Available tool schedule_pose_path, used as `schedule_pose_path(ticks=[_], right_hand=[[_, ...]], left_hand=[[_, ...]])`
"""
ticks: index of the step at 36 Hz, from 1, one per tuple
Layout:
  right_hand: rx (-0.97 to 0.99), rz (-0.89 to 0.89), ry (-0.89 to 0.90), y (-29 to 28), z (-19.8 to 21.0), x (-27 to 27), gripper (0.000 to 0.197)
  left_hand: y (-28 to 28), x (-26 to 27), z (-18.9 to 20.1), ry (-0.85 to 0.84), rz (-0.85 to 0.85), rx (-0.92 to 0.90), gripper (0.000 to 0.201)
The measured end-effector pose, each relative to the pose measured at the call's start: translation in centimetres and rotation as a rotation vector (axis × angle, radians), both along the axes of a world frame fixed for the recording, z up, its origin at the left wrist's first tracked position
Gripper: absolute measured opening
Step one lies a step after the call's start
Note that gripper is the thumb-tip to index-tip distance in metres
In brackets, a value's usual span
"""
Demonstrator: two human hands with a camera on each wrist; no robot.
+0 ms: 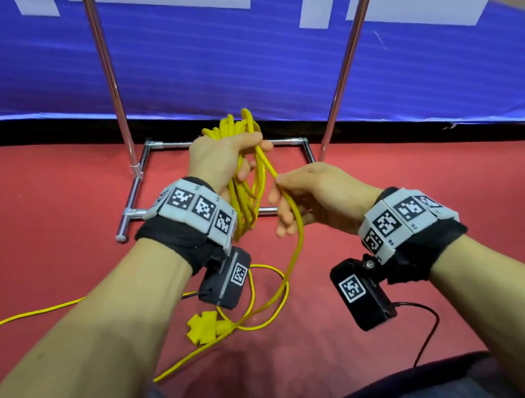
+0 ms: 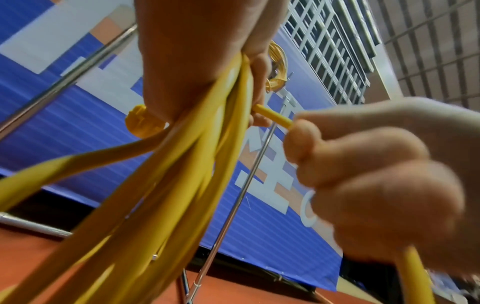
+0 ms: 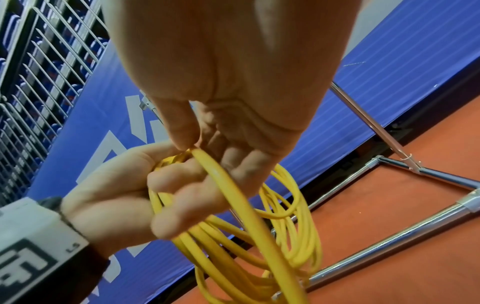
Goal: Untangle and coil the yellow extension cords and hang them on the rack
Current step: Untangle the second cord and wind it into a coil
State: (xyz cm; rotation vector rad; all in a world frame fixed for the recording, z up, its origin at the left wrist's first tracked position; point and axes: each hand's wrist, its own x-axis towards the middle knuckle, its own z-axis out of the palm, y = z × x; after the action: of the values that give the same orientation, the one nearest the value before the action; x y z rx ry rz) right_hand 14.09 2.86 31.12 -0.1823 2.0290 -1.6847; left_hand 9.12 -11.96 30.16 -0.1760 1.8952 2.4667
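Coiling a smooth, round yellow extension cord in front of a shiny chrome tube rack

The left hand has its fingers curled round a bundle of loops, which hang down past the wrist. The right hand pinches a single strand between thumb and forefinger right beside the left fingertips, other fingers loose. That strand trails down to the red carpet floor, where slack and a chunky yellow plug lie. The blue banner has big white lettering, unreadable. The wristband reads "L5".
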Motion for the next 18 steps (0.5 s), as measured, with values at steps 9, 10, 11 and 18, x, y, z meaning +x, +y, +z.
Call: schedule_pose_path(ticks=[9, 10, 11, 18], right_hand=[[-0.017, 0.069, 0.075, -0.3, 0.0, 0.2, 0.021], [-0.022, 0.07, 0.095, -0.6, 0.0, 0.1, 0.021], [-0.034, 0.063, 0.113, -0.9, 0.0, -0.1, 0.022], [-0.099, -0.013, 0.147, -1.4, 0.2, -0.7, 0.026]], left_hand=[[-1.2, -0.8, 0.1, 0.003, 0.033, 0.077, 0.006], [-1.2, -0.7, 0.0, 0.001, 0.021, 0.074, 0.009], [-1.1, -0.6, -0.2, 0.003, 0.006, 0.067, 0.012], [0.4, 0.6, -0.5, -0.018, -0.087, -0.02, 0.014]])
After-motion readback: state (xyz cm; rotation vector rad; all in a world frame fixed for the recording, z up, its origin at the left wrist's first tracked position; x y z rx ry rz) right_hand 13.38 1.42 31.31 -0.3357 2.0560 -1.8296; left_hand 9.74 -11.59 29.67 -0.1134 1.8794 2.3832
